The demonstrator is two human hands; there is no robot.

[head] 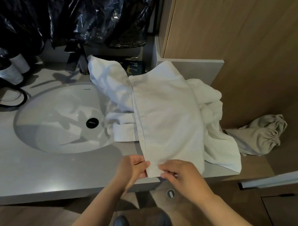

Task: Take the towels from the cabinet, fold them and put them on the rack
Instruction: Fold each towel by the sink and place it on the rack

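From the head camera, looking down, we have one white towel [165, 114] laid lengthwise on the grey desk [47, 175], to the right of the sink [50, 123]. It is already doubled into a long strip running away from us, and its near end lies at the desk's front edge.

Our left hand [133, 169] pinches the near left corner between thumb and fingers. Our right hand [183, 173] pinches the same near edge just beside it, fingers curled onto the cloth. We judge both grips sit close together at that end to line up the layers, or to lift the end for the next fold away from us.

The loose towels [113, 83] lie bunched under and beside the strip, some spilling off the desk's right end, presumably waiting their turn. A beige drawstring bag [259, 137] slumps further right. Pump bottles [6, 69] stand at the far left, under black plastic [92, 15]. No rack is in view, so we judge the folding is only partway done.
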